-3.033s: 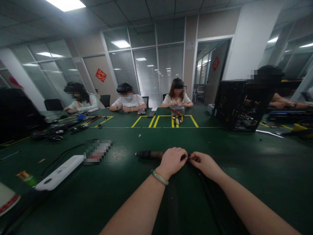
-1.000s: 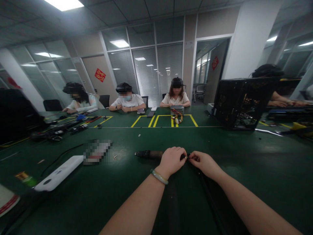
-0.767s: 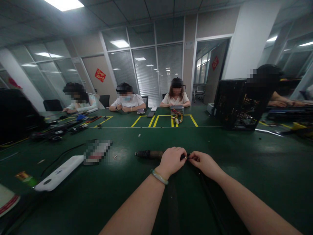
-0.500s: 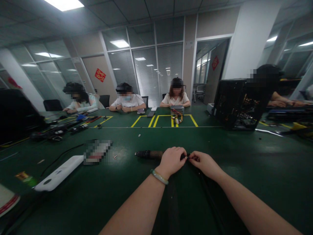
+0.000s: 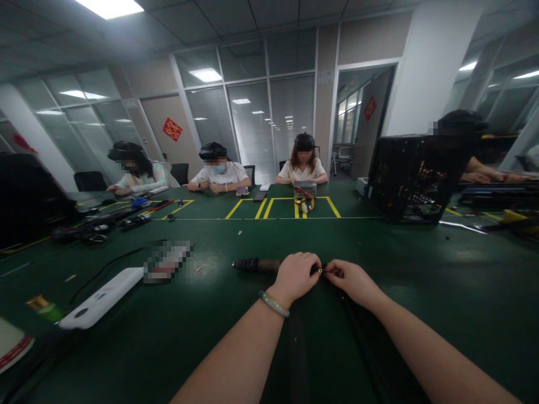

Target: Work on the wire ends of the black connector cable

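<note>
Across the green tabletop lies a dark electric screwdriver [image 5: 257,266], its narrow tip pointing left. My left hand [image 5: 298,275], with a pale green bangle at the wrist, is closed around its rear part. A small shiny metal bit shows beside the left thumb at that end. My right hand [image 5: 343,279] pinches a dark cable end against the back of the screwdriver; the fingers partly hide the join, so I cannot tell whether it is plugged in. From there a black cable [image 5: 357,331] trails down toward me between my forearms.
To the left lie a white power bank-like slab [image 5: 103,297], a small green bottle [image 5: 49,310] and a cup [image 5: 12,345]. A black computer case [image 5: 404,179] stands at back right. Across the table, several people sit; a power supply [image 5: 305,189] with coloured wires is before one.
</note>
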Demonstrator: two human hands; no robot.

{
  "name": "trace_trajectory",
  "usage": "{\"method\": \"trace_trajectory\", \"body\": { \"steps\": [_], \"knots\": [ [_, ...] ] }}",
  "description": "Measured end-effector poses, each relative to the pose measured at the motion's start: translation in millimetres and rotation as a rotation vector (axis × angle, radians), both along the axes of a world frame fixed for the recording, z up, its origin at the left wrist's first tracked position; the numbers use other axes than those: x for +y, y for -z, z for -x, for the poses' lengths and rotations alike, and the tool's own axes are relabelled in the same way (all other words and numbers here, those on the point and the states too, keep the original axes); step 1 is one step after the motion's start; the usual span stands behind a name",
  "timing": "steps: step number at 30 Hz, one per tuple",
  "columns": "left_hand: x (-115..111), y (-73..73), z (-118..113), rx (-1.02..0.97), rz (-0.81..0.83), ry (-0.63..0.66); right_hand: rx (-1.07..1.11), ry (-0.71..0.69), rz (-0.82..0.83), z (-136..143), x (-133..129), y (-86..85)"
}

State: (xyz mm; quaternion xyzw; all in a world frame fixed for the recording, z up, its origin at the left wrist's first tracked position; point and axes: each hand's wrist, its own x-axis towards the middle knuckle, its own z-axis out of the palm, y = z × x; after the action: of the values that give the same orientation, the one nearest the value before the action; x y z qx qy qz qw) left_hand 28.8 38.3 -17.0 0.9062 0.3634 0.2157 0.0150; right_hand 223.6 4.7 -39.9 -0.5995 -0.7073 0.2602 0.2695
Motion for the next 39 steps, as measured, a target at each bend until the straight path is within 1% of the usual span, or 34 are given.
{"method": "trace_trajectory", "body": {
  "steps": [9, 21, 26, 32, 39],
  "knots": [
    [-0.4, -0.1, -0.9, 0.015, 0.000, -0.017, -0.005, 0.008, -0.007, 3.1, 0.3, -4.6],
    [-0.5, 0.0, -0.1, -0.001, -0.002, 0.001, 0.012, -0.001, -0.014, -0.6, 2.1, 3.0],
    [0.6, 2.0, -0.2, -0.034, -0.006, -0.017, 0.006, 0.001, -0.013, -0.7, 2.1, 3.1],
    [2.0, 3.4, 0.5, -0.010, -0.025, 0.013, 0.001, 0.003, -0.006, -0.6, 2.1, 2.5],
    [1.6, 4.1, -0.3, -0.009, -0.009, -0.006, 0.000, 0.002, -0.018, 0.6, 2.4, 1.9]
  ]
}}
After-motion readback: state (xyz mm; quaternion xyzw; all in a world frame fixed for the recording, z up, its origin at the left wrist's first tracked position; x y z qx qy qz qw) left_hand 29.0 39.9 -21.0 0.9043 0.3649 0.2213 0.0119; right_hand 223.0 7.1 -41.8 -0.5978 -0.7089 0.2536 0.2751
